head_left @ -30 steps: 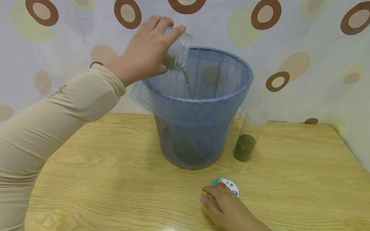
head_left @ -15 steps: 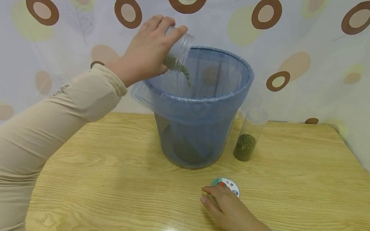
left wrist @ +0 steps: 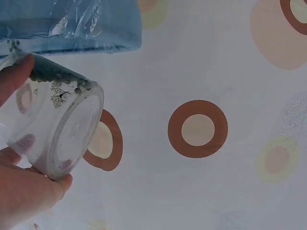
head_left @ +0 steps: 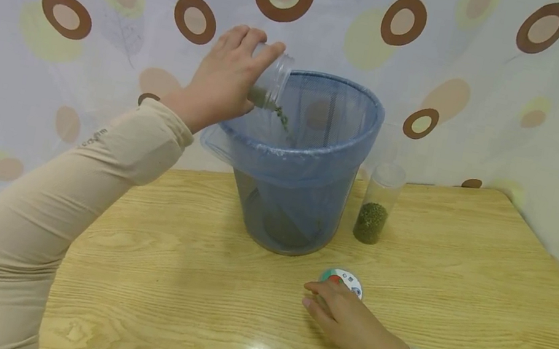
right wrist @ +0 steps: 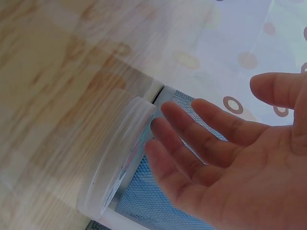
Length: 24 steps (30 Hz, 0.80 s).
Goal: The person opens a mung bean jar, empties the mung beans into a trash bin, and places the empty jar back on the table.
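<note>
In the head view, my left hand grips a clear plastic jar tilted on its side, mouth at the bin's rim. Small dark green grains trickle from the mouth into the blue mesh bin, which has a thin plastic bag over its rim. The left wrist view shows thumb and fingers around the jar, with grains lying along one side. Low over the table, my right hand has loosely bent fingers beside a round printed lid. That lid stands just past the fingertips in the right wrist view.
A second clear jar, upright and partly filled with green grains, stands right of the bin. All of this is on a wooden table. Behind it hangs a patterned white wall covering.
Grains keep falling from the tilted jar into the bin. The left hand and jar have shifted only slightly to the right; the right hand has stayed in place.
</note>
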Motion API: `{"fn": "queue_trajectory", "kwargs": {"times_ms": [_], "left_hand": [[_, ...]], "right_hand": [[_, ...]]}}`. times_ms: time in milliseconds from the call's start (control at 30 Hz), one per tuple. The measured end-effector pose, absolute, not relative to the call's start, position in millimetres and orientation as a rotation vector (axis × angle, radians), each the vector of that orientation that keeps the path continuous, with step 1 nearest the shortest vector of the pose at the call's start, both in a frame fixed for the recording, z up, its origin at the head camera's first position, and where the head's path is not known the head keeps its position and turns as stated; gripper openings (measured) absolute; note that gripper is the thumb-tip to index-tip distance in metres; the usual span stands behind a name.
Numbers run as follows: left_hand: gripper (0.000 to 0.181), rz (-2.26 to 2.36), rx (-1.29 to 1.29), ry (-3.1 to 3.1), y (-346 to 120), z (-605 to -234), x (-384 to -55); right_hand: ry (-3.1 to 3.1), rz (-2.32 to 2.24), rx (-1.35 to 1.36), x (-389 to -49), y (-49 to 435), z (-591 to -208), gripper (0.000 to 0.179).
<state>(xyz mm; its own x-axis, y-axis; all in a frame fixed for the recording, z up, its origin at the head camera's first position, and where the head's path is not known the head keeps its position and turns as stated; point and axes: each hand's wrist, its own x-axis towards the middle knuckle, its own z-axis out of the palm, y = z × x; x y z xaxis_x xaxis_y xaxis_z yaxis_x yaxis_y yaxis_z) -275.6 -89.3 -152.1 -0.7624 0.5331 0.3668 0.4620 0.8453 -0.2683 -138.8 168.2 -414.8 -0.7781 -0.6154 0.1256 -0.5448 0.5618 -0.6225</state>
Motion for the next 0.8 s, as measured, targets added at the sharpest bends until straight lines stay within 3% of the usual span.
{"fn": "queue_trajectory", "kwargs": {"times_ms": [800], "left_hand": [[0.085,0.243,-0.784,-2.549,-88.7,-155.9,-277.8]], "right_hand": [[2.696,-1.007,-0.997,-138.8,168.0,-416.7,0.046]]}}
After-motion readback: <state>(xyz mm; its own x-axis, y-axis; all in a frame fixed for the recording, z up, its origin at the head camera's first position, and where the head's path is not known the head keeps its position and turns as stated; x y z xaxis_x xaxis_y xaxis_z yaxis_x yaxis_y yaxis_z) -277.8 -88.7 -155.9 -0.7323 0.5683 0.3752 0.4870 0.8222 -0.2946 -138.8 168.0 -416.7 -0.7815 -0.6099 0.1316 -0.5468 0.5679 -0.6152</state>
